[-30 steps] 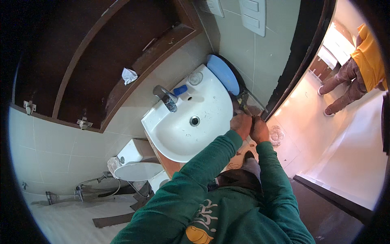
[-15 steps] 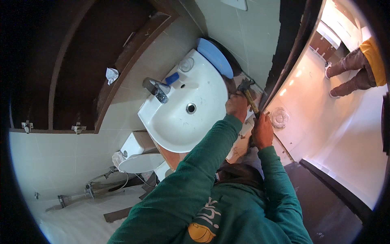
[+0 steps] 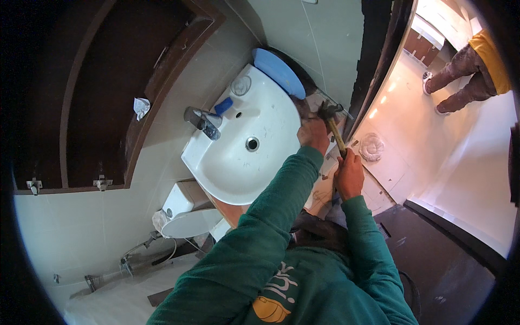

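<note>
My right hand is wrapped round the lower handle of a claw hammer. The hammer's dark head lies up and away from me, beyond the right rim of a white washbasin. Close beside that head is my left hand, with its fingers curled and partly blurred. What the left fingers grip, if anything, is hidden. Both arms wear green sleeves, and the left forearm crosses over the basin's near edge.
A blue basin leans behind the washbasin, which carries a tap and a blue object. Left are a dark cabinet and a toilet. A coiled bundle lies on the floor; another person stands beyond the doorway.
The whole view has shifted slightly, as the head moved. My hands and the hammer stay close together in nearly the same place; the hammer's head is tilted a little differently.
</note>
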`<state>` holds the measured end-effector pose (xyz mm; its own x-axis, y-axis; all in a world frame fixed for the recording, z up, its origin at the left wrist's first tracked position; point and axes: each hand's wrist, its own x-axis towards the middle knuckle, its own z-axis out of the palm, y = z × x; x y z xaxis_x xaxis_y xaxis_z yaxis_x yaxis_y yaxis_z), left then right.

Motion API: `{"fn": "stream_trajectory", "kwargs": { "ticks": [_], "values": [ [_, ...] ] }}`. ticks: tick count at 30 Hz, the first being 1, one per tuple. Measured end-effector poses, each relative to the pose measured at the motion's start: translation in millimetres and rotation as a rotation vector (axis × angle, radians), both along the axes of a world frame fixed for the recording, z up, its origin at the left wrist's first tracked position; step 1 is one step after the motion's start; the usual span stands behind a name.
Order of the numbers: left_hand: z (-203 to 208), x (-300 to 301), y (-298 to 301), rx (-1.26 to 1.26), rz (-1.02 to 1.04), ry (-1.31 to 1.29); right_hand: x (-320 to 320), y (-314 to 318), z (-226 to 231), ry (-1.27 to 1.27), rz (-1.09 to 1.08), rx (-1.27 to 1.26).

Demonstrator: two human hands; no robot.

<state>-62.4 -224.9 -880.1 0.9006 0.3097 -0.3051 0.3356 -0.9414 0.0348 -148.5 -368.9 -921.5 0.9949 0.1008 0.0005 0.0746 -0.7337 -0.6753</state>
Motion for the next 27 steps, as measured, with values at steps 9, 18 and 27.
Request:
{"fn": "stream_trajectory", "kwargs": {
  "ticks": [9, 18, 27],
  "values": [
    [-9, -3, 7, -0.025, -0.045, 0.046, -16, 3, -11, -0.078, -0.062, 0.157],
    [-24, 8, 7, -0.009, -0.078, -0.011, -62, -29, 43, 0.211, -0.173, 0.383],
    [151, -58, 110, -0.182, -0.152, -0.725, -16, 56, 166, 0.117, 0.158, 1.241]
  ]
}}
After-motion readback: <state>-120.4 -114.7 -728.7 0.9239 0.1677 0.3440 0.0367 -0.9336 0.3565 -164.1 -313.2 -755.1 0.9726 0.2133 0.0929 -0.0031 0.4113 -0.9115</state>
